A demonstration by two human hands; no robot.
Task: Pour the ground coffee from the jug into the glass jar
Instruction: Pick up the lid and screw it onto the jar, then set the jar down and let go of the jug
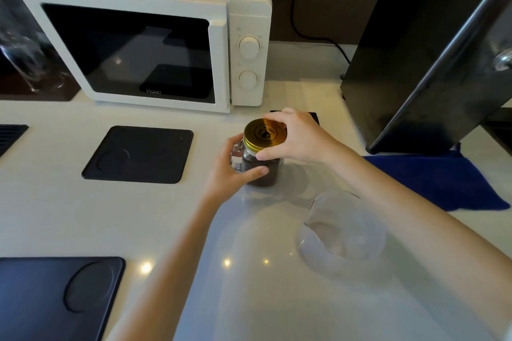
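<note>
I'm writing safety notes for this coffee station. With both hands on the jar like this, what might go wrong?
If the left hand slips while the right hand works the gold lid, the glass jar may tip. The right forearm passes close over the clear jug and might knock it.

Bare white countertop (pixel 69 216) at my nine o'clock; white boxy microwave (pixel 144 36) blocks twelve, clear plastic jug (pixel 343 232) crowds four.

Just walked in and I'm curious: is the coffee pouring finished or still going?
The pouring looks done: the glass jar holds dark grounds and the clear jug stands empty beside it. In hand: the left hand steadies the jar while the right hand grips the gold lid. Possibly left: tightening it.
</note>
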